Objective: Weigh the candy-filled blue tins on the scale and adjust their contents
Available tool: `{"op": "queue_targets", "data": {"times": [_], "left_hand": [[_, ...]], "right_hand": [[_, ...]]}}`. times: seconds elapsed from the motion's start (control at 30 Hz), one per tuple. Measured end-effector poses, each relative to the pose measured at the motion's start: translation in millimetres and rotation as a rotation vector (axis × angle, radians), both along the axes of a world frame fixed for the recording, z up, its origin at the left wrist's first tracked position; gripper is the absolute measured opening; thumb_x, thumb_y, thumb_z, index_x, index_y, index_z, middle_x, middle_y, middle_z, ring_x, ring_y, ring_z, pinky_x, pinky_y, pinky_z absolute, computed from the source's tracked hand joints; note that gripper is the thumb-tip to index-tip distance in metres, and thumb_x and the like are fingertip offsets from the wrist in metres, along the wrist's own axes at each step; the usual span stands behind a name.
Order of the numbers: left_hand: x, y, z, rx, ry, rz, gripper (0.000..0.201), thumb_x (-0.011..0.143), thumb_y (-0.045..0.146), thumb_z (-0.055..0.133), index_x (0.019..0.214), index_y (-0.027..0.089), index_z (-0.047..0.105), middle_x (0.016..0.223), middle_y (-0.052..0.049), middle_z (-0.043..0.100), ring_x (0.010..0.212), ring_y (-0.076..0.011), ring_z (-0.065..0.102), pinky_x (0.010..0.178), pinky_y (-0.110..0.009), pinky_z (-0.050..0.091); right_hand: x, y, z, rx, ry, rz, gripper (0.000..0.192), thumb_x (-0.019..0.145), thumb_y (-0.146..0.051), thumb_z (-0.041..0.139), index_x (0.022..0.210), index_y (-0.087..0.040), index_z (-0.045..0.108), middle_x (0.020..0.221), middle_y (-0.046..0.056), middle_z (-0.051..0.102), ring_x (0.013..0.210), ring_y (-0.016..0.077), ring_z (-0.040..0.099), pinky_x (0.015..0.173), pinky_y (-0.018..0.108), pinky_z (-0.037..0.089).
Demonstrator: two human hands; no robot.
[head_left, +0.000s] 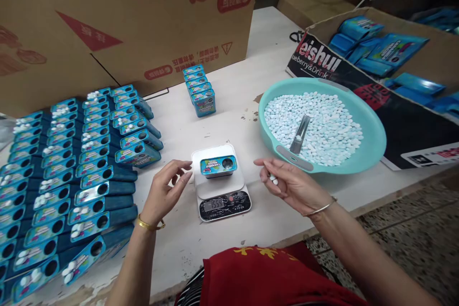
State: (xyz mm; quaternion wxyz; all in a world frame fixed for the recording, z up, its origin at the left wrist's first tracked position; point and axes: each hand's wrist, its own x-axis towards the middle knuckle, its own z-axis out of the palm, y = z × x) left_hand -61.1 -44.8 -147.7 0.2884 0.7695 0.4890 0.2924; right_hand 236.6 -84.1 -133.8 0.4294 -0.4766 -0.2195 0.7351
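One small tin (218, 165) sits on the platform of the digital scale (221, 184), its round opening facing up and the display lit, though the reading is too small to trust. On the evidence, filling is well under way: to the left of the scale a large block of tins (71, 172) lies in rows, many with white tablets showing at their openings, others with dark, apparently unfilled holes; a shorter row of tins (200, 88) stands further back near the cardboard box (125, 14). The turquoise basin (373, 138) to the right holds a substantial stock of pale tablets (322, 124) with a metal scoop (300, 135) resting in them, so considerable work appears to remain. The left hand (167, 191) hovers just beside the scale's left edge, fingers loosely curled and gripping nothing, thumb and forefinger tips close to the tin but apart from it. The right hand (292, 184) is held palm-up to the right of the scale, fingers partly bent, cradling a few loose tablets (273, 179) near the fingertips. Both wrists carry bangles.
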Motion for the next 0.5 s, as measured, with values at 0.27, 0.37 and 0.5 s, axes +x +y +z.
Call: {"op": "queue_targets", "data": {"times": [0.27,0.37,0.5], "left_hand": [[13,2,12.0,0.012,-0.018,-0.103,0.048,0.082,0.019,0.054,0.129,0.026,0.048,0.113,-0.006,0.057,0.099,-0.0192,0.055,0.074,-0.031,0.045],[21,3,15.0,0.011,0.002,-0.164,0.068,0.079,0.029,0.064,0.140,0.028,0.034,0.128,-0.009,0.050,0.113,-0.0237,0.050,0.085,-0.035,0.045],[33,10,15.3,0.054,0.085,-0.226,0.059,0.082,0.036,0.065,0.134,0.025,0.040,0.122,-0.009,0.054,0.109,-0.0223,0.052,0.091,-0.037,0.043]], "right_hand": [[5,-35,-37.3,-0.212,0.040,-0.166,0.035,0.069,-0.039,0.076,0.094,-0.015,0.069,0.066,0.000,0.059,0.045,0.0035,0.041,0.037,0.016,0.022],[3,-37,-39.9,-0.228,0.067,-0.175,0.034,0.069,-0.037,0.077,0.095,-0.017,0.070,0.067,0.001,0.060,0.047,0.0049,0.042,0.037,0.016,0.024],[-2,-36,-40.7,-0.205,0.066,-0.171,0.032,0.069,-0.037,0.076,0.093,-0.016,0.071,0.066,0.001,0.059,0.047,0.0054,0.040,0.036,0.017,0.024]]}}
